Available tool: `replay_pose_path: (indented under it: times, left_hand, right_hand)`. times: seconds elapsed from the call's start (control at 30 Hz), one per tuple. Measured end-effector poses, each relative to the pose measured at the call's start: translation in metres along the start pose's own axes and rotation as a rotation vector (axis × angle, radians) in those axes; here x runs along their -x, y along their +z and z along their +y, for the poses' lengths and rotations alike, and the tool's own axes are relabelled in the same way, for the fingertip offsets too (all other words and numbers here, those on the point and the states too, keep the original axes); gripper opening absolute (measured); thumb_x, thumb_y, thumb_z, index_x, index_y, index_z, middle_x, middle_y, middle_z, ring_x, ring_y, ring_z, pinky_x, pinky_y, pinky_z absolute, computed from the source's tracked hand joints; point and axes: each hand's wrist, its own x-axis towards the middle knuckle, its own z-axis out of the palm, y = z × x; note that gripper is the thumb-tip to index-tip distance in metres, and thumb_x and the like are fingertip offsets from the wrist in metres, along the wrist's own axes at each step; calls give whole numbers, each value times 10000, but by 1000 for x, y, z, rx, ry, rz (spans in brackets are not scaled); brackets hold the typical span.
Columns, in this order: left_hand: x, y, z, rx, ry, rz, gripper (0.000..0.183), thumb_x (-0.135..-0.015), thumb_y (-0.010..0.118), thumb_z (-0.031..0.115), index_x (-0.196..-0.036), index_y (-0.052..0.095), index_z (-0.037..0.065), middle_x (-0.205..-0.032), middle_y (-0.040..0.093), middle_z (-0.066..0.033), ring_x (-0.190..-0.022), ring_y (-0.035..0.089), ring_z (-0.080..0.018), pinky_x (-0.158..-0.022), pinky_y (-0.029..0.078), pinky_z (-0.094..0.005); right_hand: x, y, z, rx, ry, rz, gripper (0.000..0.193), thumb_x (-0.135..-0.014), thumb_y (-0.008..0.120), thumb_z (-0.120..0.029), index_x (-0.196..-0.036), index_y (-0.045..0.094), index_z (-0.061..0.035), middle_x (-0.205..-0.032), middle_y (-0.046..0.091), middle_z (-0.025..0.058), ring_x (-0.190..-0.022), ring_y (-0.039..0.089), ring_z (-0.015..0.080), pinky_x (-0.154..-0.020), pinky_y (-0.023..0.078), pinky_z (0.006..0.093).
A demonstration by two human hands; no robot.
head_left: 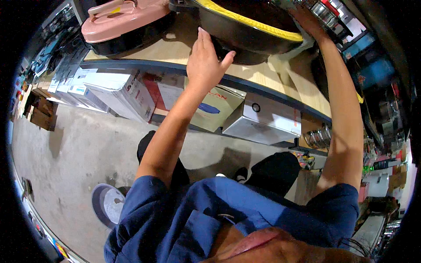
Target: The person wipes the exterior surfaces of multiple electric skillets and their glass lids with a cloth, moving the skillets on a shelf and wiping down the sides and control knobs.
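Observation:
A black oval pan [250, 26] with a yellow band along its rim stands on the wooden shelf top [171, 52] and runs out of view at the upper edge. My left hand [205, 63] is at its near left side, fingers stretched out and thumb apart, holding nothing. Its fingertips are close to the pan's wall; whether they touch I cannot tell. My right hand [305, 17] reaches to the far right end of the pan. Shadow and the upper edge hide its fingers.
A pink-lidded black roaster [127, 26] stands to the left on the same shelf. White boxes [263, 120] and a yellowish box [215, 107] fill the lower level. A grey basin [107, 206] sits on the concrete floor at left. Metal pots [324, 15] are at upper right.

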Motion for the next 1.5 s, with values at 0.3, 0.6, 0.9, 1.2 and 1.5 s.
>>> replay_pose_path:
  times: [0.3, 0.6, 0.9, 1.2, 1.5]
  left_hand:
    - [1, -4, 6, -47, 3, 24, 1031, -826, 782, 441, -1490, 269, -157, -1497, 411, -359, -1294, 507, -461, -1038, 489, -446]
    - [3, -9, 4, -39, -38, -35, 1014, -842, 774, 424, -1510, 251, -130, -1529, 371, -357, -1354, 456, -474, -1105, 436, -452]
    - [1, -4, 1, -15, 31, 10, 989, -856, 770, 429, -1509, 267, -117, -1504, 402, -363, -1336, 472, -480, -1096, 439, -471]
    - [3, 4, 7, -39, 28, 31, 967, -863, 756, 448, -1496, 294, -120, -1504, 410, -359, -1330, 486, -471, -1083, 455, -468]
    - [2, -1, -3, -67, 54, 41, 940, -887, 734, 439, -1509, 295, -111, -1527, 406, -329, -1339, 485, -455, -1095, 440, -461]
  right_hand:
    - [-165, 58, 64, -632, 161, -472, 550, -1037, 562, -406, -1471, 520, -71, -1488, 533, 174, -1383, 484, 309, -1099, 413, 419]
    - [-208, 5, -114, -923, -118, -600, 604, -992, 673, -403, -1489, 522, -95, -1543, 494, 110, -1426, 442, 258, -1152, 358, 405]
    - [-86, -69, -91, -794, 137, -393, 558, -1014, 616, -343, -1493, 495, -83, -1533, 488, 122, -1386, 467, 269, -1132, 374, 400]
    - [44, -99, -121, -451, 353, -231, 464, -1034, 523, -283, -1430, 535, -42, -1464, 529, 168, -1293, 525, 310, -1072, 417, 410]
    - [59, -129, -139, -546, 364, -291, 547, -1049, 549, -379, -1452, 522, -11, -1212, 651, 177, -1041, 595, 265, -910, 474, 393]
